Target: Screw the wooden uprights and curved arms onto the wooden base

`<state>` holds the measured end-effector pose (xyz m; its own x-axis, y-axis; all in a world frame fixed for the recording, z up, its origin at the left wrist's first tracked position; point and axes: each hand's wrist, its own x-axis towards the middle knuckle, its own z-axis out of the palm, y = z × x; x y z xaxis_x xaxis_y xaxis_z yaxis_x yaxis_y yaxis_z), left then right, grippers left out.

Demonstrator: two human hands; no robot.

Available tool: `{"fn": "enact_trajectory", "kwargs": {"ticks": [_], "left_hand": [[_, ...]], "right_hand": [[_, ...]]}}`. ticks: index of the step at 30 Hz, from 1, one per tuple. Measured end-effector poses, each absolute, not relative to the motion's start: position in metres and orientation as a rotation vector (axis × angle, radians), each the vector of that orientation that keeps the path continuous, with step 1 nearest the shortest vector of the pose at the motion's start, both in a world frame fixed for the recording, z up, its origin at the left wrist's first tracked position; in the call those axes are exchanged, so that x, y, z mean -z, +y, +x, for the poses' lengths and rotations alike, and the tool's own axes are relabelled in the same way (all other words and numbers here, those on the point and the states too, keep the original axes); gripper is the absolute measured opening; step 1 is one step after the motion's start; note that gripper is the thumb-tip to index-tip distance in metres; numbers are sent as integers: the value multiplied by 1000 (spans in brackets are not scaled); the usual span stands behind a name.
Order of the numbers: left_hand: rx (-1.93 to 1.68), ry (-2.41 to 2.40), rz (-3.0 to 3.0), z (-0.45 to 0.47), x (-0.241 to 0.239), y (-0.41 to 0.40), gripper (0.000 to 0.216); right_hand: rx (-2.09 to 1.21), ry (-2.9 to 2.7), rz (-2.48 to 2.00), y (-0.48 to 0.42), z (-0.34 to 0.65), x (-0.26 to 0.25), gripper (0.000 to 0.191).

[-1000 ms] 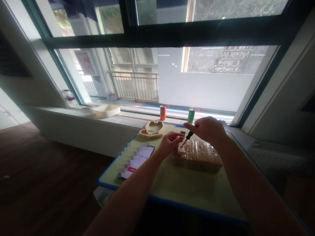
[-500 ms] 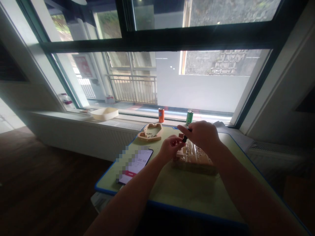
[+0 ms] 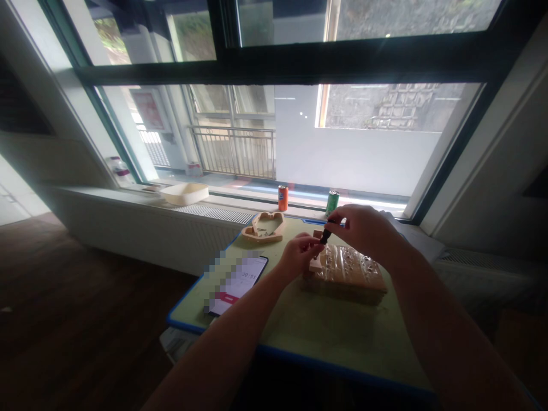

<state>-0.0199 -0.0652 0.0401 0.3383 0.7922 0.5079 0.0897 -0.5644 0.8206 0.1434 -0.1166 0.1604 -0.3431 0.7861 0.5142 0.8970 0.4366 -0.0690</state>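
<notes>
A wooden block (image 3: 349, 271) with several holes lies on the green table (image 3: 317, 328). A small pale wooden piece (image 3: 315, 264) sits at the block's left end. My left hand (image 3: 297, 255) is closed, pinching at that piece just below the screwdriver's tip. My right hand (image 3: 363, 228) grips a small black-handled screwdriver (image 3: 325, 235) that points down at the piece.
A phone (image 3: 237, 277) with a lit screen lies at the table's left. A heart-shaped wooden tray (image 3: 264, 226) stands at the far left edge. An orange can (image 3: 283, 197), a green can (image 3: 332, 202) and a white tub (image 3: 185, 193) sit on the windowsill.
My hands have stayed at the block's left end. The right hand has turned a little on the screwdriver. The view has shifted slightly.
</notes>
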Motion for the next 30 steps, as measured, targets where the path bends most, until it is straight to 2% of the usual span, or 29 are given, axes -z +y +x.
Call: {"fn": "enact_trajectory", "kwargs": {"ticks": [4, 8, 15, 18, 20, 30], "left_hand": [[-1296, 874, 1940, -21, -41, -65, 32], [-1277, 852, 1972, -21, -42, -65, 31], [-1280, 831, 1960, -23, -41, -63, 32], [-1266, 805, 1965, -23, -41, -63, 32], [-1250, 808, 1967, -23, -42, -64, 33], [-1217, 811, 1995, -24, -41, -63, 31]], "right_hand": [[444, -2124, -1583, -114, 142, -158, 47], [516, -2105, -1646, -113, 142, -156, 54], [280, -2192, -1473, -118, 141, -159, 34], [321, -2179, -1482, -119, 140, -160, 24], [380, -2136, -1538, -119, 140, -160, 24], [527, -2135, -1722, -114, 141, -155, 52]]}}
